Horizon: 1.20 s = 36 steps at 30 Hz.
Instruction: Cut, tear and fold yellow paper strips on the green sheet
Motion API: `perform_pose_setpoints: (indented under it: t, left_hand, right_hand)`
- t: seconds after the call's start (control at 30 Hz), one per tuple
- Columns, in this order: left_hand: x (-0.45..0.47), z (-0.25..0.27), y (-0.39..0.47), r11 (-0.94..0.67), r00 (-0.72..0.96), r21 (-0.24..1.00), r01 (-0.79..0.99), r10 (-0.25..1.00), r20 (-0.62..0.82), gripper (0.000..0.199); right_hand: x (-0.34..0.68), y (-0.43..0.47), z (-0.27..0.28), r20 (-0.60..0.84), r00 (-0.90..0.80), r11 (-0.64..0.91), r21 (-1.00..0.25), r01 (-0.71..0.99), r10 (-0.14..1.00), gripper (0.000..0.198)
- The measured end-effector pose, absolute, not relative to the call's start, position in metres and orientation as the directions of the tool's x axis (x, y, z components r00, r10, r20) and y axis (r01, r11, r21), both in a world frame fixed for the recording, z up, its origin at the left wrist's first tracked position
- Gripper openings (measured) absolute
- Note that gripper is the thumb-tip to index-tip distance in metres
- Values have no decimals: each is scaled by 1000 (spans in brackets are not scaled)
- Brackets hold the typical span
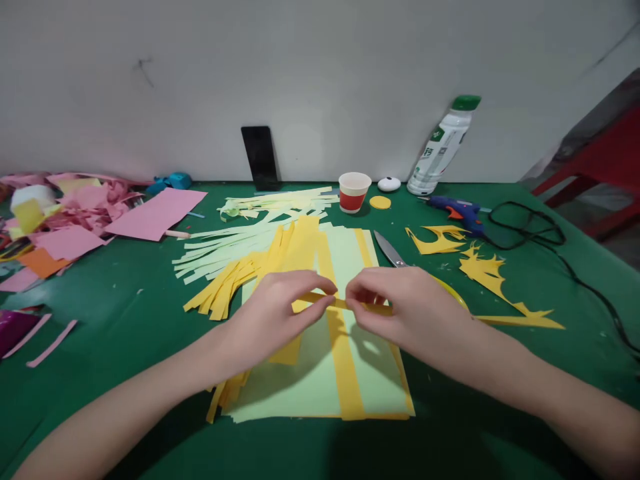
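Observation:
Between my two hands a narrow yellow paper strip (341, 303) is stretched level. My left hand (283, 303) pinches it between thumb and fingers; my right hand (395, 300) grips it just to the right, fingers curled. Below them lies a stack of pale green paper (310, 393) with longer yellow strips (345, 373) across it. Fringed yellow paper (225, 287) and fringed pale green paper (215, 250) spread to the left of the stack. Scissors (390, 250) lie behind my right hand, their yellow handle partly hidden by it.
Along the wall stand a black phone (260, 157), a red and white paper cup (353, 193) and a leaning bottle (443, 150). A blue glue gun (457, 210) with a black cord and yellow scraps (487, 270) lie right. Pink paper (157, 213) is heaped left.

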<state>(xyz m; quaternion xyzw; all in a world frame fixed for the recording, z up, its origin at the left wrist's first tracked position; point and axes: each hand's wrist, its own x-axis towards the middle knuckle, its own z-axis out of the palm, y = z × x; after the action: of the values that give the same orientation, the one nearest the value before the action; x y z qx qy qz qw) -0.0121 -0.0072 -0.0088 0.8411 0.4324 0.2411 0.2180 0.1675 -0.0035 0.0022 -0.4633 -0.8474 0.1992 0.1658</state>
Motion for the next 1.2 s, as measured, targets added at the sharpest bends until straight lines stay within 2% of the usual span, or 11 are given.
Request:
perform_pose_setpoints:
  t: [0.2, 0.33, 0.4, 0.5, 0.63, 0.7, 0.73, 0.9, 1.2]
  left_hand:
    - [-12, -17, -5, -540, 503, 560, 628, 831, 238, 12]
    - [-13, -20, -6, -574, 529, 551, 606, 808, 260, 13]
    - [-13, -22, -8, -606, 541, 509, 611, 789, 290, 13]
    - [-12, -26, -9, -663, 559, 390, 639, 748, 356, 11]
    - [-11, -30, -12, -735, 611, 80, 674, 614, 499, 18]
    - [-10, -30, -12, -739, 624, -7, 673, 563, 542, 21]
    - [-10, -29, -12, -739, 618, 9, 674, 571, 540, 20]
    - [-13, -25, -8, -669, 526, 252, 699, 720, 453, 17]
    - [-23, -17, 7, -462, 353, 420, 782, 882, 312, 16]
  right_hand:
    - [159, -4, -13, 190, -493, 513, -517, 685, 849, 10]
    - [159, -4, -16, 205, -486, 523, -452, 723, 850, 9]
    - [158, -5, -16, 218, -485, 531, -398, 748, 847, 9]
    - [156, -7, -16, 240, -507, 559, -299, 773, 828, 12]
    - [153, -8, -19, 311, -548, 618, -206, 759, 777, 13]
    - [153, -8, -22, 361, -553, 637, -176, 750, 751, 13]
    - [153, -8, -23, 382, -554, 644, -163, 747, 740, 13]
    - [156, -9, -24, 413, -575, 668, -120, 735, 707, 13]
    - [165, -4, -10, 372, -554, 622, -85, 779, 745, 12]
